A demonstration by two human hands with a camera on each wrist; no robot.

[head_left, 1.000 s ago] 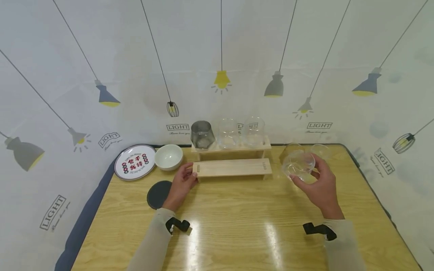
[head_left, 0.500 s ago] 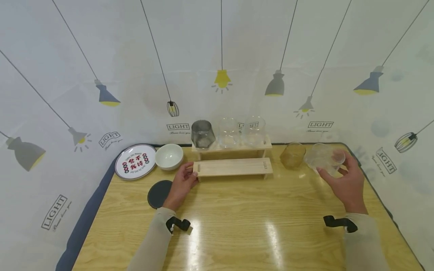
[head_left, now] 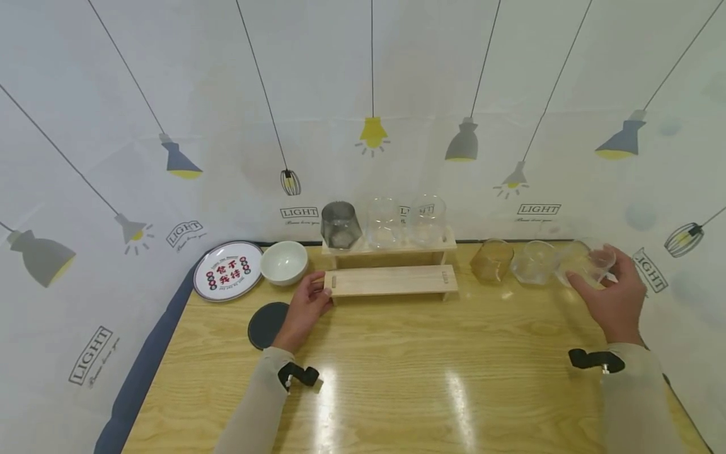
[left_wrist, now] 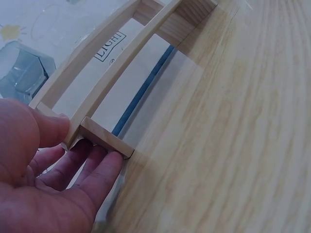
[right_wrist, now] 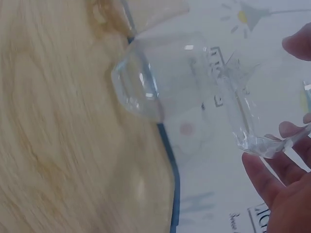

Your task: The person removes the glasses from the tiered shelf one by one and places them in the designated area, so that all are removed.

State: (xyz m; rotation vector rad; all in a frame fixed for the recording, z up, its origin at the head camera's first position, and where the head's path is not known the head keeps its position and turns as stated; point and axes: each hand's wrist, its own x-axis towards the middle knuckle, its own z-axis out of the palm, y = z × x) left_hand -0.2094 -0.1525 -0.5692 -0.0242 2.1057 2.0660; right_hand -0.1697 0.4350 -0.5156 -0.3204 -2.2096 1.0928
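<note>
Right hand (head_left: 615, 296) out at the far right edge of the table (head_left: 397, 372), fingers curled round a clear glass (head_left: 587, 261) — gripping it by the rim end, glass tilted, base pointing left. Right wrist view confirms it: fingertips (right_wrist: 272, 172) under the rim, thumb above, glass lifted above the wood near the table's back corner. Just to its left sit another clear glass (head_left: 533, 261) and an amber glass (head_left: 492, 260), both upright on the table in a row.

Left hand (head_left: 303, 309) rests at the left end of the wooden two-step rack (head_left: 391, 279); fingers bent loosely against the end block of the lower step, thumb on top — pinching that end, per the left wrist view (left_wrist: 104, 138).

Upper step of the rack carries a grey faceted glass (head_left: 340, 225) and two clear glasses (head_left: 404, 221), side by side. Left of the rack: white bowl (head_left: 283, 262), then a printed plate (head_left: 227, 275). A dark round coaster (head_left: 265, 324) lies just beside the left wrist. Lamp-print backdrop behind.
</note>
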